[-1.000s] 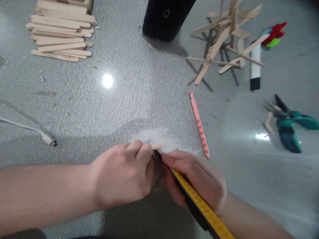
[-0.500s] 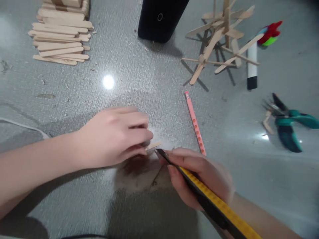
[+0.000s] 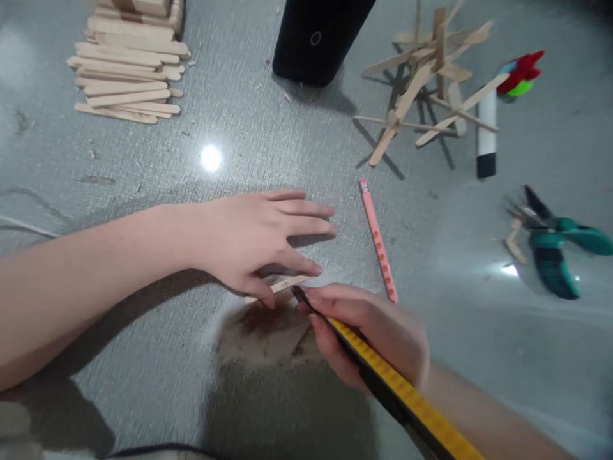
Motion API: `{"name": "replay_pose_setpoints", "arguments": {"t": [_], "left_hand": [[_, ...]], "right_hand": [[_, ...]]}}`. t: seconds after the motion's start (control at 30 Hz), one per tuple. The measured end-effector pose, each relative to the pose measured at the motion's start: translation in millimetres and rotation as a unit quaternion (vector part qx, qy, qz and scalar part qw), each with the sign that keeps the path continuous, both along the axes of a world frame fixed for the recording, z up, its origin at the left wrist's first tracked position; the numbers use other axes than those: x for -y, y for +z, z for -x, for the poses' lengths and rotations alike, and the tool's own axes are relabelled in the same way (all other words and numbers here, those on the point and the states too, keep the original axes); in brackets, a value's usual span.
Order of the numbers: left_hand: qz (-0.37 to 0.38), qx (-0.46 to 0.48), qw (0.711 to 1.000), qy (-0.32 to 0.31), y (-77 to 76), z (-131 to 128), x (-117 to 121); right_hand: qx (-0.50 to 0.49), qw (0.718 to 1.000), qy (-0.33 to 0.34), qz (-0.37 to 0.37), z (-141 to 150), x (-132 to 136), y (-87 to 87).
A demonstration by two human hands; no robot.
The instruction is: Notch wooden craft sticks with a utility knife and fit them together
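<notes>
A short wooden stick piece (image 3: 282,285) lies on the grey surface (image 3: 143,211) near the middle. My left hand (image 3: 253,239) rests over it with fingers stretched out flat, thumb and a fingertip pressing on the stick. My right hand (image 3: 368,329) is closed around a yellow and black utility knife (image 3: 383,377), whose dark tip touches the stick's right end. A pink pencil (image 3: 378,239) lies just right of both hands.
A pile of wooden craft sticks (image 3: 127,67) is at the back left, a black cylinder (image 3: 318,35) at the back middle, a stick structure (image 3: 431,83) and a white marker (image 3: 486,131) at the back right. Green pliers (image 3: 550,246) lie at the right.
My left hand has gone from a closed grip beside the knife to lying spread and flat over the stick, reaching farther right. The knife hand has barely moved.
</notes>
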State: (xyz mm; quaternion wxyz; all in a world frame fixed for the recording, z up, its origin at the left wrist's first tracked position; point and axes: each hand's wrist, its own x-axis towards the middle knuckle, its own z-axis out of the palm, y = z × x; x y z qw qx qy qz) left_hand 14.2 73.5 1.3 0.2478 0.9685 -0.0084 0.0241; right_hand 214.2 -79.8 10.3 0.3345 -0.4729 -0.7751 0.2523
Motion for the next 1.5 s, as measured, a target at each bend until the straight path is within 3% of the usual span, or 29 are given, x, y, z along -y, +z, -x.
{"name": "replay_pose_setpoints", "arguments": {"t": [1.1, 1.5], "left_hand": [[0.019, -0.013, 1.0, -0.005, -1.2, 2.6, 5.2], [0.017, 0.0, 1.0, -0.004, -0.3, 2.5, 7.1]], "right_hand": [[0.059, 0.997, -0.014, -0.046, -0.3, 3.3, -1.1], [0.049, 0.998, -0.028, 0.02, 4.1, 8.6, -1.3]]}}
